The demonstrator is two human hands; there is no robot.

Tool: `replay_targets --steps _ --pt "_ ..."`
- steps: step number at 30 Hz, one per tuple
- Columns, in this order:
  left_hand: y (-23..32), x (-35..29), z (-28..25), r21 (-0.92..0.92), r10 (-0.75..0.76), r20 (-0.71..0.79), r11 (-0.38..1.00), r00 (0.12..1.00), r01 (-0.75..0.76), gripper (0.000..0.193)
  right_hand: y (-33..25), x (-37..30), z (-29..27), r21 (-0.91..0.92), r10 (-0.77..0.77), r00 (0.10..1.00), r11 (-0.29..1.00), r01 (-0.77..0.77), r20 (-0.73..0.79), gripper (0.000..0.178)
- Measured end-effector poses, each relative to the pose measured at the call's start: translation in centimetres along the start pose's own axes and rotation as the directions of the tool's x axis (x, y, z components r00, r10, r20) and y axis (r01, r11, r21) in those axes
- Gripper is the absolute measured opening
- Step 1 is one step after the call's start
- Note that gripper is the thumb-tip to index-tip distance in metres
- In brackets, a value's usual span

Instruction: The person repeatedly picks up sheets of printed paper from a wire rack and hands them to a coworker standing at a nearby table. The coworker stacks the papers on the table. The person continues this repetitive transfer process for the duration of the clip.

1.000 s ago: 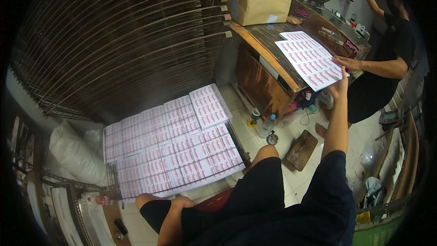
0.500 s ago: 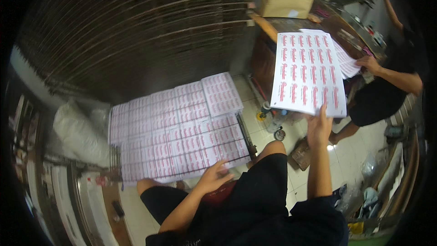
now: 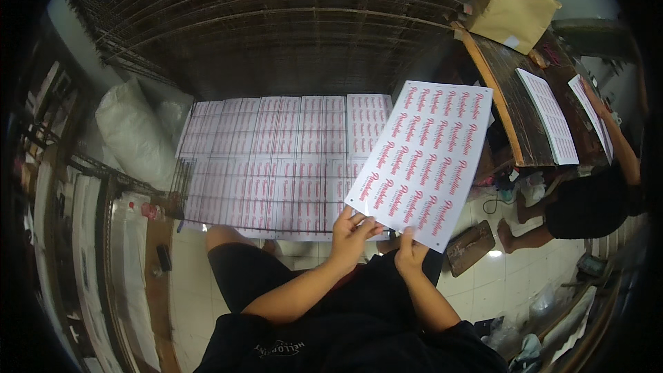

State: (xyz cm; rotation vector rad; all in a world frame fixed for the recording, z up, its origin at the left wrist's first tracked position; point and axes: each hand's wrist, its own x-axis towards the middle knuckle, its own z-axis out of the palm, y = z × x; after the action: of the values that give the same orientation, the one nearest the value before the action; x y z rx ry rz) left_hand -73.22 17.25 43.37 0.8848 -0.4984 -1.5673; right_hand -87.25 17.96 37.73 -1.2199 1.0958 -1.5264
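Observation:
A white sheet [image 3: 427, 152] printed with rows of red lettering is held up tilted in front of me, a dark dot at its corners. My right hand [image 3: 410, 252] grips its lower edge, thumb on the printed face and the other fingers hidden beneath. At the lower left corner, my left hand [image 3: 352, 236] pinches the edge with bent fingers. Behind the sheet, stacks of similar printed sheets [image 3: 266, 186] lie side by side on a wire rack, partly covered by the sheet on the right.
Wire racks [image 3: 290, 27] rise over the stacks. On the right stand a wooden table [image 3: 494, 90] with a brown paper package [image 3: 514, 10] and a pile of printed sheets [image 3: 549, 117]. A co-worker's hand [image 3: 599, 100] holds another sheet there. A wooden stool [image 3: 471, 247] and a white sack [image 3: 135, 131] stand nearby.
The sheet has come leftward and nearer to me in my right hand. My left hand has moved from empty to its corner. The view has turned right, and the co-worker's sheet has moved off the pile.

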Motion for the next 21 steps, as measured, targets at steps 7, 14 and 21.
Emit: replay_targets --steps 7,14,21 --pt "-2.1 6.0 -9.8 -0.217 -0.053 -0.368 0.976 0.928 -0.030 0.039 -1.5 0.7 -4.6 -0.699 -0.009 0.904 0.631 0.337 0.428 0.051" --pt "-6.9 17.5 -25.2 0.159 0.256 -0.467 0.966 0.846 -0.204 0.041 1.3 -3.5 -11.5 -0.807 0.102 0.991 0.591 0.011 0.088 0.036" --pt "-4.9 25.8 -23.9 -0.087 0.060 -0.666 0.984 0.743 -0.157 0.042 2.0 -2.0 -11.3 -0.849 0.097 0.993 0.528 0.003 0.064 0.037"
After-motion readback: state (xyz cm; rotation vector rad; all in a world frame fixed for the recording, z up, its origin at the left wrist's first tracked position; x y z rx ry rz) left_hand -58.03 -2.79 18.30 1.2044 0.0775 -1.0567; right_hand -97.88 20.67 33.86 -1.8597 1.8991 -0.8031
